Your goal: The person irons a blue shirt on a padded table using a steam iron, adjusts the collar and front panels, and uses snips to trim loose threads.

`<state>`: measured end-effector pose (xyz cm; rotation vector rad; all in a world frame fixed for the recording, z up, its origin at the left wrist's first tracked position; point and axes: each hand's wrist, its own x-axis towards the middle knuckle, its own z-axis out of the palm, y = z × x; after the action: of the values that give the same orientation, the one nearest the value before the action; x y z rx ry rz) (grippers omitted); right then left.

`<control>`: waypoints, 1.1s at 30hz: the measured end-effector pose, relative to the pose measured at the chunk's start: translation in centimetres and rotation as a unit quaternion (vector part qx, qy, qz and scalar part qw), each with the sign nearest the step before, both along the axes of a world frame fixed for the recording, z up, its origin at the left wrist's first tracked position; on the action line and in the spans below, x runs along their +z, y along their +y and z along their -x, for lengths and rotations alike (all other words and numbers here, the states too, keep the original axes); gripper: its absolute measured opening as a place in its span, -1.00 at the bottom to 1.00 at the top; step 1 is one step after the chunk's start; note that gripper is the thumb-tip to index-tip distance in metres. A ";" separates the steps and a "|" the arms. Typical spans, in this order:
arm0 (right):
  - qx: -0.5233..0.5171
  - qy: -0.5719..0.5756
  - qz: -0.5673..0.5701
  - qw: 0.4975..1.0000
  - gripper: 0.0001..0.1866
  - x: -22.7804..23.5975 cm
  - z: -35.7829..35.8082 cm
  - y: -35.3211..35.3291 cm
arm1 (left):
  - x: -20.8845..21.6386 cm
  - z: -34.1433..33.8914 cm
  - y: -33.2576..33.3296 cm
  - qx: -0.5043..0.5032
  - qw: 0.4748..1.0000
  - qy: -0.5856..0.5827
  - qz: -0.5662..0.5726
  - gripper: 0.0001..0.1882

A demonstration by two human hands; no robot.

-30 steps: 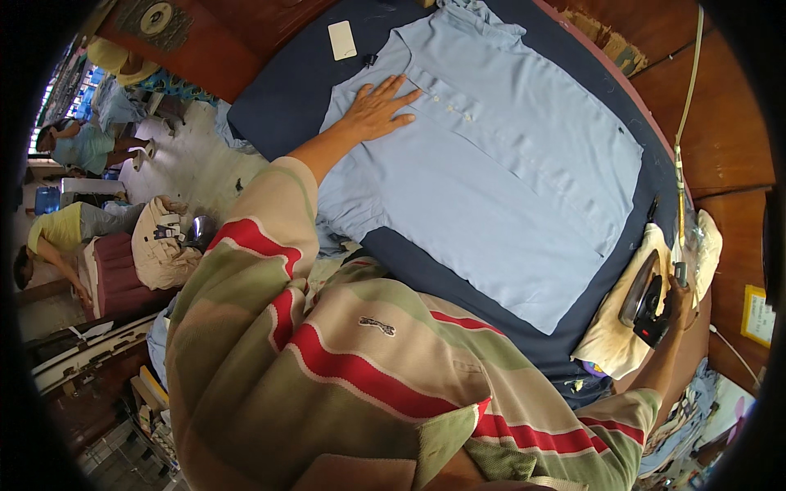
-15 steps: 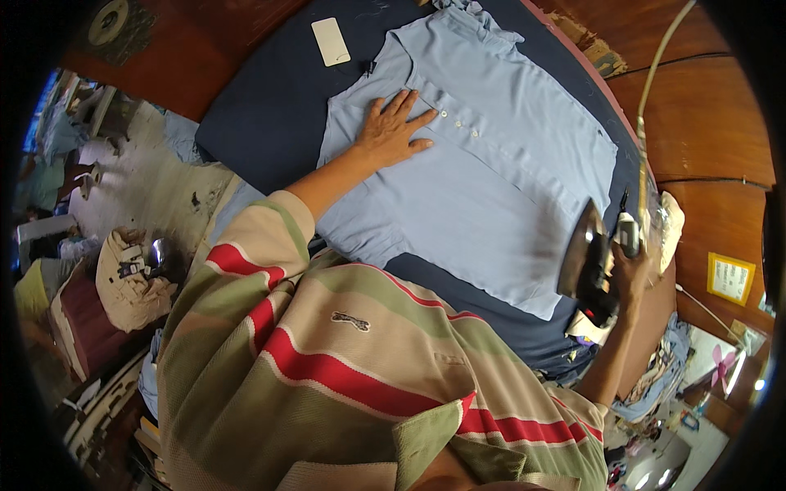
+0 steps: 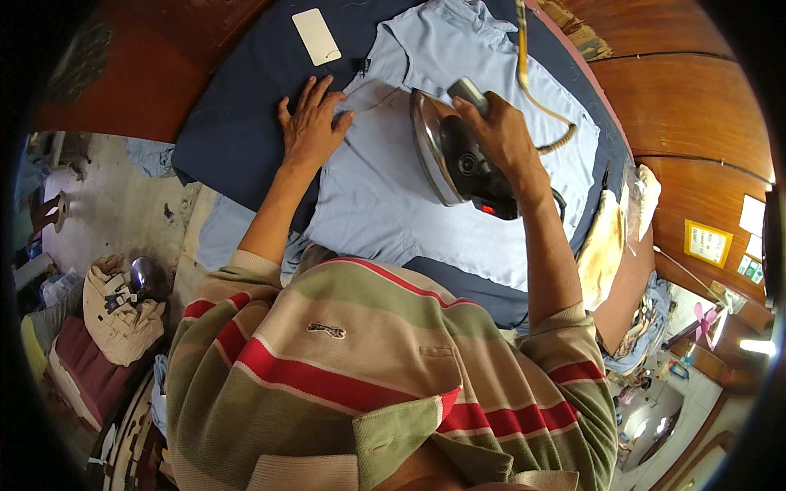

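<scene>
Over blue garment (image 3: 368,184) | iron (image 3: 460,162) hides part | nearby: white tag (image 3: 315,36), stained cloth (image 3: 601,255)

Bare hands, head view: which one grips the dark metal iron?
The right hand, holding the dark metal iron by its handle. The left hand holds nothing, spread at the edge of the light-blue cloth garment.

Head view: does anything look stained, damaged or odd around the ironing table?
Right of the light-blue shirt, the cream cloth shows brownish-yellow discoloration, possibly scorching. Beyond the ironing table, at upper right, the wooden panel has a ragged patch where its surface looks broken away.
</scene>
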<state>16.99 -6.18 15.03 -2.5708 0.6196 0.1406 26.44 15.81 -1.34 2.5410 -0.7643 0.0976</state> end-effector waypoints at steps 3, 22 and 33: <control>0.030 0.013 0.028 0.999 -0.42 -1.1 -2.0 1.2 | 0.4 -0.2 0.0 -0.010 1.000 0.015 0.003 -0.77; 0.129 0.080 0.056 0.987 -0.50 -1.9 -1.8 2.6 | 0.1 -0.9 0.3 0.011 0.999 0.033 0.022 -0.85; 0.092 0.073 0.076 0.990 -0.53 -2.5 -2.0 1.6 | -0.2 -0.8 0.0 0.016 0.999 0.025 0.033 -0.84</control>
<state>18.94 -4.63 12.48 -2.7814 0.4594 0.3586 27.25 15.80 -1.52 2.4850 -0.6894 0.0673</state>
